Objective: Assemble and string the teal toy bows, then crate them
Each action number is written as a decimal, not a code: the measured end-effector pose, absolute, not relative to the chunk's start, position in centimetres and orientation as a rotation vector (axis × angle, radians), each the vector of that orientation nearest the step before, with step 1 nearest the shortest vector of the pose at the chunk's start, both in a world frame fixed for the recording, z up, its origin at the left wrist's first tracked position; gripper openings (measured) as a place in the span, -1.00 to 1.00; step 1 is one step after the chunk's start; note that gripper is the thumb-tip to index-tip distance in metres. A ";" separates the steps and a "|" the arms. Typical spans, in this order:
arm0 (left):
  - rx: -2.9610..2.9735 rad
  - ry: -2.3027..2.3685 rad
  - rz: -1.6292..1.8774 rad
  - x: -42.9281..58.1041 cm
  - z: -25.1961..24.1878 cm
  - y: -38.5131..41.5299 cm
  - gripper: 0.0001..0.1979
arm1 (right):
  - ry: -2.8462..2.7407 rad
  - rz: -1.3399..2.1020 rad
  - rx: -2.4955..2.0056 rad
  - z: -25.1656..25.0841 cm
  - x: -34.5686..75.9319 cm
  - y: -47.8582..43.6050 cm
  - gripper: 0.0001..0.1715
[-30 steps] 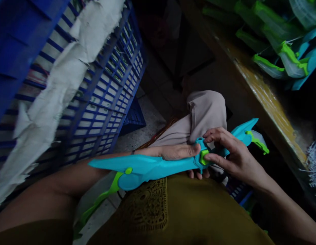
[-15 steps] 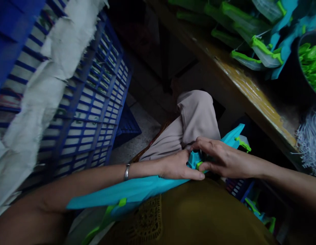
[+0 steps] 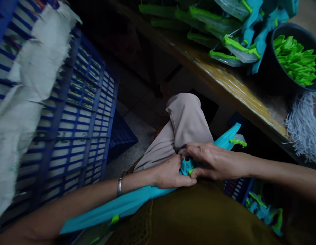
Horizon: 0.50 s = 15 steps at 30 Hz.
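Note:
A long turquoise plastic toy bow with lime-green fittings lies across my lap, one tip low at the left, the other tip up at the right. My left hand is closed around its middle grip. My right hand pinches a small green piece at the same hub, fingers pressed together, touching the left hand.
A blue plastic crate draped with white cloth stands at the left. A wooden bench at the right carries bagged toy bows, a black bucket of green parts and white strings. More toy parts lie below.
The bow has dropped lower against my lap, its left tip sinking. Both hands have closed together over the hub, covering the green piece. The view has swung toward the bench and bucket.

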<state>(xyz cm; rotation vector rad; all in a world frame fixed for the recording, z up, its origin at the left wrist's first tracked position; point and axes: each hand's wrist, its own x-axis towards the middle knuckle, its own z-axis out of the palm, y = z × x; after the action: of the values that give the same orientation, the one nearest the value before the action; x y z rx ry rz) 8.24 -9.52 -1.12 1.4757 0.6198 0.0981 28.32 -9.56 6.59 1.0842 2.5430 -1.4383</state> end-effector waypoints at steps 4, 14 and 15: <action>1.493 0.721 -0.013 7.9 -0.2 -9.0 -0.69 | 2.464 -1.508 0.996 7.4 28.4 -8.0 -0.60; 1.548 0.883 -0.067 8.4 -0.4 -9.5 -0.56 | 2.555 -1.455 1.018 5.1 28.8 -9.0 -0.77; 1.555 0.915 -0.089 8.4 -0.5 -9.6 -0.56 | 2.563 -1.459 1.013 4.9 28.8 -9.1 -0.77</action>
<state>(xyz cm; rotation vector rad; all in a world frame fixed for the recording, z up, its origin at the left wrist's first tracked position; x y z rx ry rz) 8.45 -9.59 -0.50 1.5554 0.9147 -0.0895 28.79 -9.09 4.88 1.0132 2.5626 -1.4586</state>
